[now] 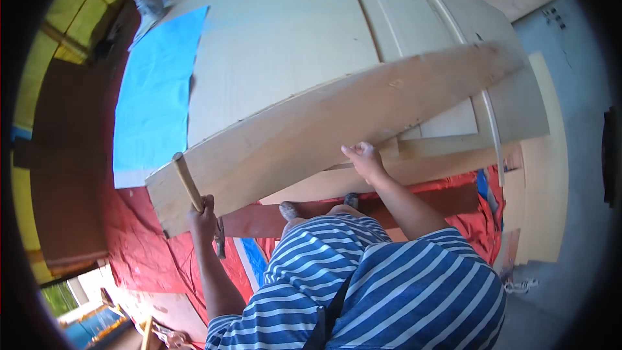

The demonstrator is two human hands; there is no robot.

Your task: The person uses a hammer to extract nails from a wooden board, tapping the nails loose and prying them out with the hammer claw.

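One hammer is gripped in the left hand, wooden handle pointing up and metal head hanging below the fist, near the left end of a long wooden plank. That plank runs slantwise across the near side of the tabletop, its right end farther from the person. By its lower edge is the right hand, fingers partly curled; whether they pinch something small, I cannot tell. Beyond the plank's left part lies a bright blue sheet, with a jar past its far end. Red tarp spreads below.
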